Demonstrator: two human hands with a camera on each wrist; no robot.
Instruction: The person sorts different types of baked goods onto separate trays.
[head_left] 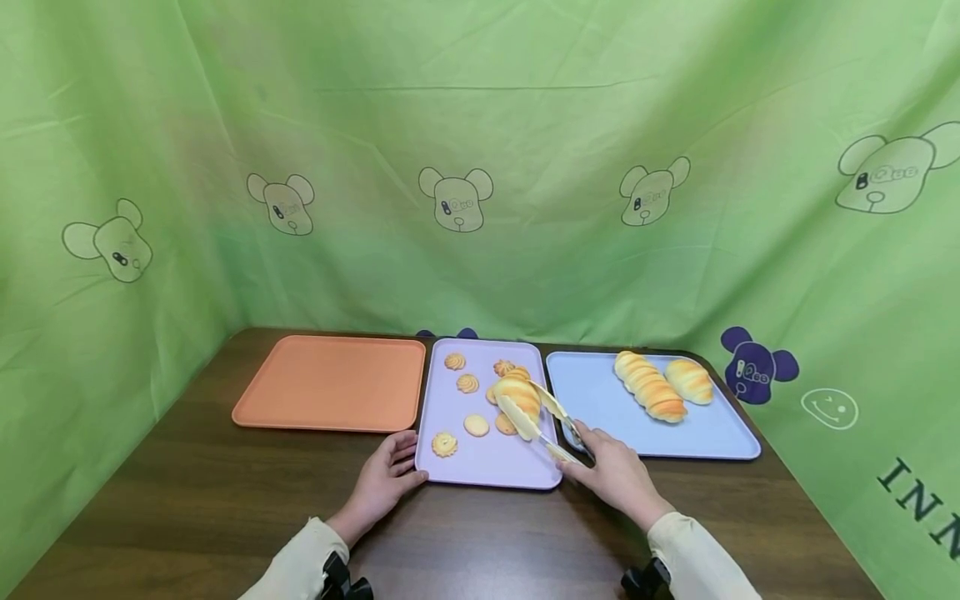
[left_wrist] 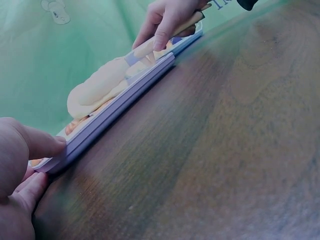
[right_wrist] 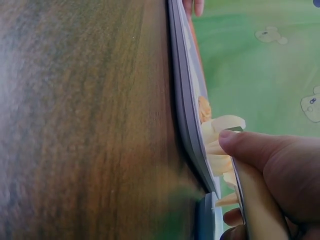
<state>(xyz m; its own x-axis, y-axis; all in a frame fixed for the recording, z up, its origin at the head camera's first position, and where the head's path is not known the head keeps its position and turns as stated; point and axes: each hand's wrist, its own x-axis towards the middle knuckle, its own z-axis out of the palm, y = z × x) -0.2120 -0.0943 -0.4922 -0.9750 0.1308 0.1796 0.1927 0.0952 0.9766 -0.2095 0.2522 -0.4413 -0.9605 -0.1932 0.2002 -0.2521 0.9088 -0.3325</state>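
My right hand (head_left: 611, 475) grips a pair of tongs (head_left: 551, 442) with pale tips. Between the tips sits a golden bread roll (head_left: 517, 392), over the right part of the purple tray (head_left: 487, 471). Several cookies (head_left: 476, 425) lie on that tray, some partly hidden by the roll and tongs. At the tray's front left corner, my left hand (head_left: 382, 479) holds the rim, the left wrist view showing a digit on top of the edge and others lower down. The right wrist view shows the right thumb (right_wrist: 250, 145) pressing along the tongs' handle.
Left of the purple tray lies a bare orange tray (head_left: 330, 383). To the right, a blue tray (head_left: 585, 383) carries a long ridged bread (head_left: 648, 387) and a shorter roll (head_left: 690, 381). All stand on a dark wooden table (head_left: 187, 500), with a green curtain (head_left: 525, 275) behind.
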